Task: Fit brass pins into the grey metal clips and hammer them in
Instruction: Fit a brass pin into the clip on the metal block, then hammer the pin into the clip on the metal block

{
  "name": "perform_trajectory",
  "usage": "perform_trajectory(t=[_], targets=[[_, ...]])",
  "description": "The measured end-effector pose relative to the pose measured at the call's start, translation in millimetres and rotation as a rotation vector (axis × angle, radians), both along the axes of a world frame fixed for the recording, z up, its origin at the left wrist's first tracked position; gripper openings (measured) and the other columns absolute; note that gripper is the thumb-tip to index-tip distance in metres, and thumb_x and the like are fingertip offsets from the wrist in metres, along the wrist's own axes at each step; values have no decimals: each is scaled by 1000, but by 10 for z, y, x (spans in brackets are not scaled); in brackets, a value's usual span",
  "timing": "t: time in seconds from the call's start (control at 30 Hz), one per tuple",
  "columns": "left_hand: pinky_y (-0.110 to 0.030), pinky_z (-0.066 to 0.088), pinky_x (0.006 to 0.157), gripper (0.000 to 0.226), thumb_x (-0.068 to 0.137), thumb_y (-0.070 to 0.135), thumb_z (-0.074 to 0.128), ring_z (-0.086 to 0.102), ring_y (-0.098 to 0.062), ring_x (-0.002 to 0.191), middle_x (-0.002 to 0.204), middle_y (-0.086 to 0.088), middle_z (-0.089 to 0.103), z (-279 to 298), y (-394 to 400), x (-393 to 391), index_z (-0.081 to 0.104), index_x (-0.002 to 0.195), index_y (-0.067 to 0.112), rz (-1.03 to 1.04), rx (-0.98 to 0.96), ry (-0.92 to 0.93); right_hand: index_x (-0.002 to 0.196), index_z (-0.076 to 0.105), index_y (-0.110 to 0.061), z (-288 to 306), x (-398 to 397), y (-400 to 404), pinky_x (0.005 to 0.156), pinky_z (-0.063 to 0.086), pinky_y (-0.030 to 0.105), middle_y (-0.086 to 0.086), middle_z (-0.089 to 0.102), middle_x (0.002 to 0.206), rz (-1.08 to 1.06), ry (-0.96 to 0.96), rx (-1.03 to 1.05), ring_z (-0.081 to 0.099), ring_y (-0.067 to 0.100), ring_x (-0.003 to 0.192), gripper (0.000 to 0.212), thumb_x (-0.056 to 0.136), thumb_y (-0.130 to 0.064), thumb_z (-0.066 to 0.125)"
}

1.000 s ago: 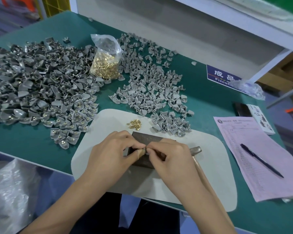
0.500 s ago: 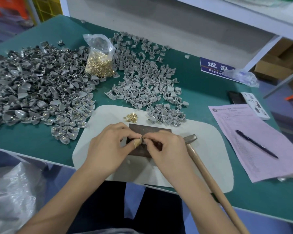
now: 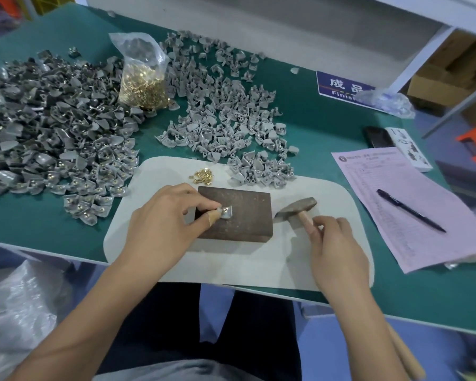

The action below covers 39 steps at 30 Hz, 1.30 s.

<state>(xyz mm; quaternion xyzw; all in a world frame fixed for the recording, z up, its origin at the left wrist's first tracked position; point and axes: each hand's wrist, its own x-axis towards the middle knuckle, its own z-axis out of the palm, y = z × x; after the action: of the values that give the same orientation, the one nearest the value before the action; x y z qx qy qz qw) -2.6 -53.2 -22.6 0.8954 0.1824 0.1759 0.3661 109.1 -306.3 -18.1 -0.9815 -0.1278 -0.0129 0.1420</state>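
My left hand (image 3: 165, 218) pinches a grey metal clip (image 3: 226, 212) and holds it down on a rusty brown metal block (image 3: 239, 221) in the middle of a white mat (image 3: 259, 259). My right hand (image 3: 334, 243) curls round the wooden handle of a hammer (image 3: 297, 209), whose head rests on the mat just right of the block. A few loose brass pins (image 3: 202, 176) lie on the mat behind the block. Whether a pin sits in the held clip I cannot tell.
Grey clips (image 3: 226, 116) are heaped behind the mat, and a darker pile of clips (image 3: 47, 133) covers the left of the green table (image 3: 327, 144). A plastic bag of brass pins (image 3: 142, 78) stands between them. A pink form (image 3: 412, 204) with a pen (image 3: 410, 210) lies right.
My right hand has left the clip, moved right and taken the hammer handle. My left hand keeps the clip on the block, now uncovered.
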Motion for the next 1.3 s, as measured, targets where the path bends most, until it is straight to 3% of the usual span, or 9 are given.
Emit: perform_trajectory(t=[0.13,0.23,0.37,0.5,0.6,0.77,0.97,1.13,1.3], targets=[[-27,38,62,5,84,56,69,52,4,93,98,28,60,9,-11,-13,71,87,52,2,-5,14,116,55,-18,22,68,61,70,47,47,9,57,105,-21,69,131,57,35,80,30,109,-31,29],[-25,37,63,6,84,56,69,52,4,95,99,30,60,25,-8,-20,72,88,51,0,2,16,96,58,-30,191,65,83,62,44,37,-8,62,83,27,203,506,55,21,70,28,108,-44,36],[-23,34,62,9,83,57,67,50,6,93,99,30,60,48,6,-6,72,88,52,-9,32,22,108,64,-37,348,-156,283,54,41,19,-13,61,77,324,279,677,48,5,54,23,102,-52,48],[-23,34,61,9,83,56,68,49,6,91,96,29,60,67,31,-10,72,90,53,-24,59,35,119,60,-45,314,-286,439,61,47,26,-14,63,78,410,216,469,58,10,70,21,106,-49,44],[-25,36,61,8,83,55,70,49,3,90,95,28,61,67,32,5,73,90,52,-26,61,27,126,58,-48,312,-297,499,60,45,27,-28,62,77,366,142,378,53,4,68,27,104,-53,42],[-31,44,63,14,82,60,66,48,-2,89,91,29,61,40,32,9,73,89,51,-26,42,6,129,58,-49,339,-384,475,68,51,24,-30,70,101,277,3,551,65,3,83,31,102,-51,44],[-32,47,67,14,82,62,65,50,-1,93,94,29,61,42,54,18,73,89,52,-40,47,10,127,55,-45,347,-523,599,57,47,30,-15,74,92,323,-99,281,63,15,78,29,100,-49,45],[-35,49,67,11,82,59,70,51,-3,92,93,27,62,42,37,27,74,89,51,-23,39,4,131,62,-40,366,-498,590,65,51,32,-17,75,102,280,-63,368,66,11,84,37,105,-52,39],[-35,50,67,13,83,59,69,51,-2,92,91,27,63,59,46,38,74,88,49,-17,44,3,130,53,-51,357,-460,576,68,55,33,-22,72,101,255,-44,424,67,6,83,32,101,-57,42]])
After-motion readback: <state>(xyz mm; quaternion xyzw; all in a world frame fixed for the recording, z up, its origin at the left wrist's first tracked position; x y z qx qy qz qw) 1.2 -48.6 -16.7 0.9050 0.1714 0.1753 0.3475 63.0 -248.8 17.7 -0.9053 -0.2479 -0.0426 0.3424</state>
